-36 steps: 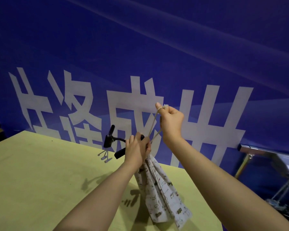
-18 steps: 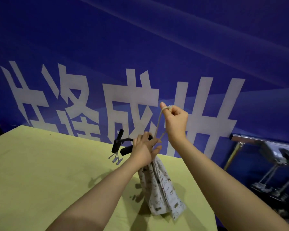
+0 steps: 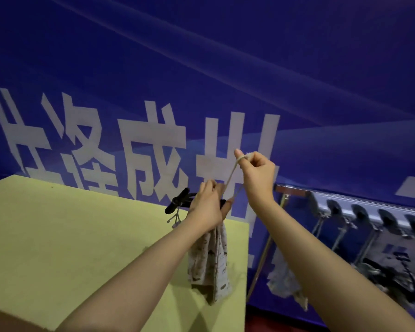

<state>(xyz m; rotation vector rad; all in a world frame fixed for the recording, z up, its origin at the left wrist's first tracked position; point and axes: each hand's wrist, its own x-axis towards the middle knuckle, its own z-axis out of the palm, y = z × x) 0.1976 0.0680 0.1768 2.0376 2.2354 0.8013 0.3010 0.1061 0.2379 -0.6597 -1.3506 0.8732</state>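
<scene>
Vs. 0.5 s ago: L hand (image 3: 207,208) fingers, then splayed, now clamped round neck of pouch (image 3: 209,262); both hands nearer table's rt edge. Patterned pouch hangs limp below L fist, over that edge; prob. anchored there so the pull has resistance. Cord (image 3: 230,178) runs taut up to R hand (image 3: 258,174), looped over forefinger and pinched shut, which looks like cinching the mouth. Black clamp-like item (image 3: 177,203) just behind L hand, on table (image 3: 82,236). Blue banner (image 3: 201,68) behind.
</scene>
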